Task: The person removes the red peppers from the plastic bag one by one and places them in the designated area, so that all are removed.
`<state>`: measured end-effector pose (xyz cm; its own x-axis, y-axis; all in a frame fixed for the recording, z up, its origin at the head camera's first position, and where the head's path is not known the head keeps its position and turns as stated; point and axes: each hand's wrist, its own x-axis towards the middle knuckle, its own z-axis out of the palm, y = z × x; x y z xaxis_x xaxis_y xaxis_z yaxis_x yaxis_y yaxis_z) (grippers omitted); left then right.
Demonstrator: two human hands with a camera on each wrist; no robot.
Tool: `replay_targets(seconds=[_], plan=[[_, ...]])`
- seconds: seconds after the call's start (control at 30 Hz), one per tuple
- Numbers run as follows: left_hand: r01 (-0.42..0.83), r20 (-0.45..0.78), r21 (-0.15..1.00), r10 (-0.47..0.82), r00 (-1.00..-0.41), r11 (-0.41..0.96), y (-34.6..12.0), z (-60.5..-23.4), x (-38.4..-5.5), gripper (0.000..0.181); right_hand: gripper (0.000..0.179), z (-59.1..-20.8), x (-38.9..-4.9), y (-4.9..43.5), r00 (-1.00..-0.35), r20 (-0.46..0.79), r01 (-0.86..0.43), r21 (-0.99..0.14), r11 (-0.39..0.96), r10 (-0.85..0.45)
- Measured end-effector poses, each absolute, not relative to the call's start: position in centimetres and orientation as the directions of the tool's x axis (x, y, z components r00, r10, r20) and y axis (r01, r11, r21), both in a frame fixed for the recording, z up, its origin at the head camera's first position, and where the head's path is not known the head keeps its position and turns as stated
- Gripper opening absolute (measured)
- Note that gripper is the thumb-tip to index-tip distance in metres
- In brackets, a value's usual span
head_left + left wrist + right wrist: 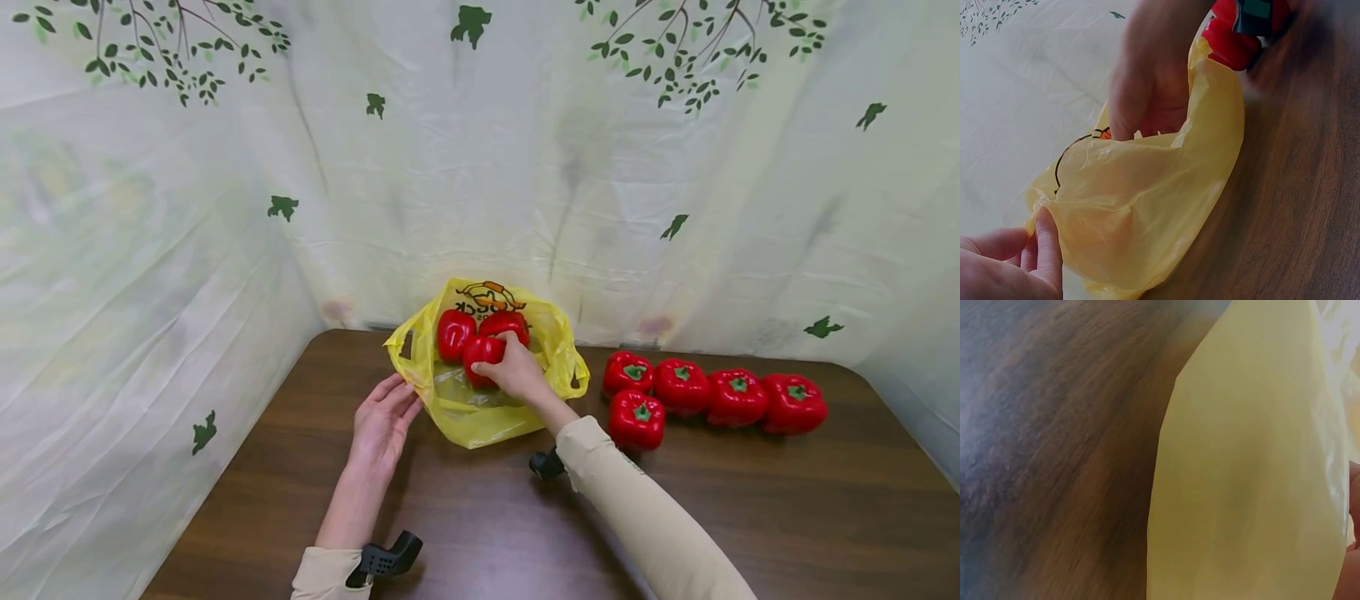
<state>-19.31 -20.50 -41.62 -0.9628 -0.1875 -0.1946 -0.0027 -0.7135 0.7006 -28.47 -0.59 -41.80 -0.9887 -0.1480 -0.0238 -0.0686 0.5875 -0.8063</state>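
Note:
A yellow plastic bag (491, 425) lies with its mouth spread at the back of the table. Inside it sit two red bell peppers, one at the left (456, 335) and one at the back (504, 325). My right hand (517, 371) reaches into the bag and grips a third bell pepper (482, 357) beside them. With thumb and fingers, my left hand (384, 423) pinches the bag's left edge, seen closer in the left wrist view, where the hand (1022, 265) holds the gathered plastic. The bag's side (1241, 462) hides most of the right hand in the right wrist view.
Right of the bag, several red bell peppers (682, 387) stand in a row along the back, with one more pepper (636, 421) in front of the row's left end. A pale curtain (480, 183) with leaf prints hangs behind the brown table (480, 517).

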Motion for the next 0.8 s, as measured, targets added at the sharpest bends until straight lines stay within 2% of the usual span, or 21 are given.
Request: replay_targets(seconds=[0.47,0.8], plan=[[0.023,-0.149,0.699,-0.177,-0.973,-0.714,-20.5,-41.8,-19.4,0.021,0.063,-41.7,-27.6,-0.3,-0.979,0.120,-0.189,-0.845,0.501,-0.168],[-0.007,-0.192,0.691,-0.175,-0.966,-0.722,-20.5,-41.9,-19.4,0.021,0.062,-40.8,-26.5,0.1,-0.964,0.200,-0.256,-0.879,0.403,-0.176]])
